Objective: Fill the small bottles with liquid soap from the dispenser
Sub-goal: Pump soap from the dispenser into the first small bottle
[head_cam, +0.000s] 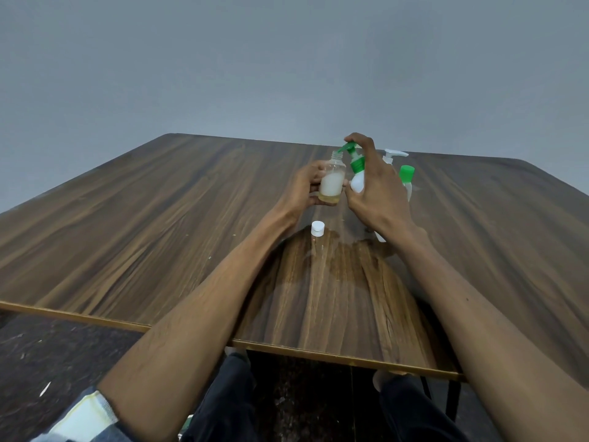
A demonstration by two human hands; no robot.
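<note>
Soap fills 1 small clear bottle (332, 181), gripped in the left hand (307, 189) and raised so its open mouth meets the green nozzle. Right hand (371, 183) wraps the white dispenser (356, 173), a finger on the pump, above the table's (159, 218) far edge. White cap (317, 227) waits nearer; a green-capped bottle (407, 180) stands behind.

Dim, even room light; a soft head shadow falls on the table (334, 298) toward 6 o'clock (wide-angle lens bends the edges), and the picture is slightly soft.
</note>
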